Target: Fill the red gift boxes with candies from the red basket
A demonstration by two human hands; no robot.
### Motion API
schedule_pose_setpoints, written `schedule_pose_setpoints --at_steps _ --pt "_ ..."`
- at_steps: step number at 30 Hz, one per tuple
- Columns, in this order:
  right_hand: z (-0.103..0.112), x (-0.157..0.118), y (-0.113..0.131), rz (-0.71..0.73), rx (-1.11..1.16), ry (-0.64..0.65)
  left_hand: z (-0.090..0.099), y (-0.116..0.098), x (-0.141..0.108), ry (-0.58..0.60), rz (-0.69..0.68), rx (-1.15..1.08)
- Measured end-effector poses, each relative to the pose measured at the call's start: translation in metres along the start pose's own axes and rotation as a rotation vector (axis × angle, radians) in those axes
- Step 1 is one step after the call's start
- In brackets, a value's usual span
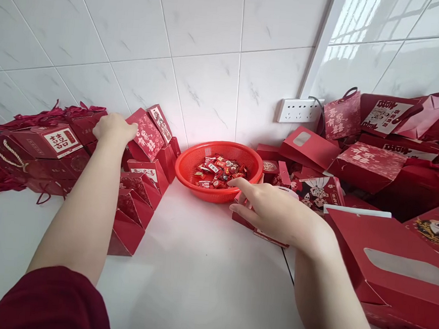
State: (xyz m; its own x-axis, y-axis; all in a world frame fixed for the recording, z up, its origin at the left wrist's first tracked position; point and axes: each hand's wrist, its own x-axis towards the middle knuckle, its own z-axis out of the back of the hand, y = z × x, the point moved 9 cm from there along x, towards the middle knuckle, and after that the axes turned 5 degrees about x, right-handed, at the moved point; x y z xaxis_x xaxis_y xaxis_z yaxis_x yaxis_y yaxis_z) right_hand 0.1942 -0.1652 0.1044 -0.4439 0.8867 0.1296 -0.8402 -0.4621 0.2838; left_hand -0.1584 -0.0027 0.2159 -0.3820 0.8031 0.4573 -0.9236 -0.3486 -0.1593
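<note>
Against the wall, a red plastic basket (pixel 217 197) holds a heap of small wrapped candies (pixel 221 170). My right hand (pixel 264 206) hangs at the basket's right front edge, its fingers apart and the index finger reaching over the rim; nothing shows in it. My left hand (pixel 114 128) is stretched out to the back left, over red gift boxes, beside a pink-red box with white characters (pixel 146 133). Its fingers are mostly hidden behind the back of the hand, so what they touch is unclear. Below it, red folded boxes (pixel 133 223) stand in a row.
Stacked red boxes with ribbons (pixel 50 141) line the wall at the left. A large pile of red boxes and bags (pixel 371 166) covers the right side. A white socket strip (pixel 299 111) with a dark cable is on the tiled wall above the white table (pixel 202 285).
</note>
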Motion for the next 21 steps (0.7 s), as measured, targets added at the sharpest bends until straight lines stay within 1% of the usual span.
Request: schedule_pose_setpoints --at_steps 2,3,5,8,11,13,14,15,16,17,18,19,21 --pt "0.001 -0.001 0.0 0.004 -0.001 -0.008 0.004 0.001 -0.012 0.008 0.069 0.045" --pt "0.002 -0.002 0.001 0.01 -0.002 -0.01 0.008 -0.002 -0.018 -0.009 0.074 0.059" --pt "0.003 -0.004 0.002 0.024 -0.011 -0.013 0.019 -0.01 -0.03 -0.092 0.062 0.065" --pt "0.005 -0.006 0.004 0.045 -0.022 -0.029 0.036 -0.022 -0.045 -0.206 0.022 0.007" --pt "0.006 -0.006 0.006 0.049 -0.027 -0.041 0.047 -0.032 -0.056 -0.262 -0.013 -0.066" --pt "0.009 -0.009 0.008 0.046 -0.052 -0.049 0.054 -0.045 -0.066 -0.341 -0.077 -0.113" --pt "0.011 -0.012 0.01 0.05 -0.061 -0.051 0.056 -0.056 -0.074 -0.382 -0.137 -0.142" --pt "0.014 -0.018 0.014 0.06 -0.061 -0.05 0.055 -0.071 -0.083 -0.408 -0.215 -0.171" --pt "0.016 -0.025 0.018 0.078 -0.049 -0.041 0.051 -0.088 -0.094 -0.409 -0.31 -0.202" --pt "0.017 -0.034 0.024 0.111 -0.024 -0.02 0.042 -0.108 -0.107 -0.377 -0.417 -0.237" --pt "0.016 -0.045 0.03 0.16 0.008 0.01 0.029 -0.13 -0.123 -0.309 -0.54 -0.276" --pt "0.013 -0.058 0.038 0.227 0.049 0.053 0.014 -0.152 -0.141 -0.214 -0.663 -0.32" --pt "-0.002 -0.089 0.056 0.407 0.144 0.16 -0.018 -0.192 -0.183 -0.023 -0.898 -0.384"
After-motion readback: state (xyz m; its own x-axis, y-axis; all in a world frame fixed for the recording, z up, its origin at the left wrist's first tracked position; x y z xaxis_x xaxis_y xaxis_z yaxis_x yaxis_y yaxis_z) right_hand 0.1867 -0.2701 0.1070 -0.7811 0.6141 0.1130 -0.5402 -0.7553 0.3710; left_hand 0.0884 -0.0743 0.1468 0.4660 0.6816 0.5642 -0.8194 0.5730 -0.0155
